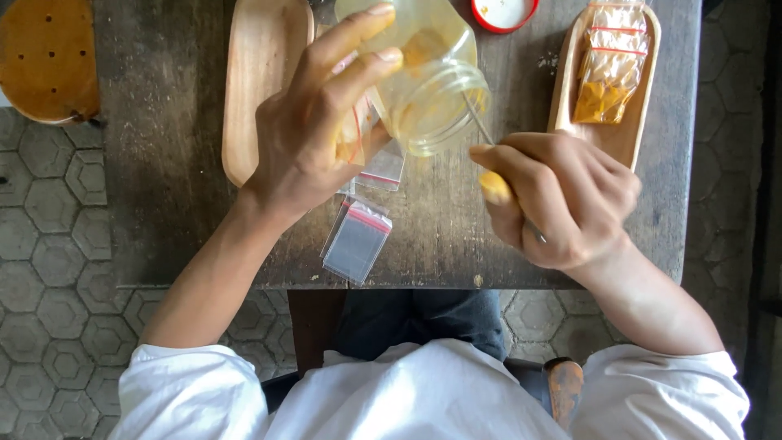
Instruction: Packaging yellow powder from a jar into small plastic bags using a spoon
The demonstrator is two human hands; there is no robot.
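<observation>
Grey hexagonal floor tiles surround a dark, worn wooden table (163, 163), viewed from above. Left hand (314, 134) wraps a clear glass jar (428, 81), tilted with its mouth toward the right hand; fingers (358, 33) lie over the jar's side, thumb side hidden. Same hand also pins a small clear zip bag (356, 134) against the jar; grip closed on both. Jar glass carries yellow powder residue. Right hand (566, 200) closed around a thin metal utensil (481, 124), its shaft pointing up into the jar mouth; tip not discernible. Thumb tip stained yellow.

Near the left hand: empty zip bags (358, 240) with red seal strips lie loose on the table, just below the jar. An empty oval wooden tray (261, 73) sits behind the left hand. At upper right, a second wooden tray (631, 134) holds filled packets of yellow powder (607, 77), stacked overlapping. Red jar lid (505, 15) rests upturned at the far edge. Orange stool (49, 61) at upper left.
</observation>
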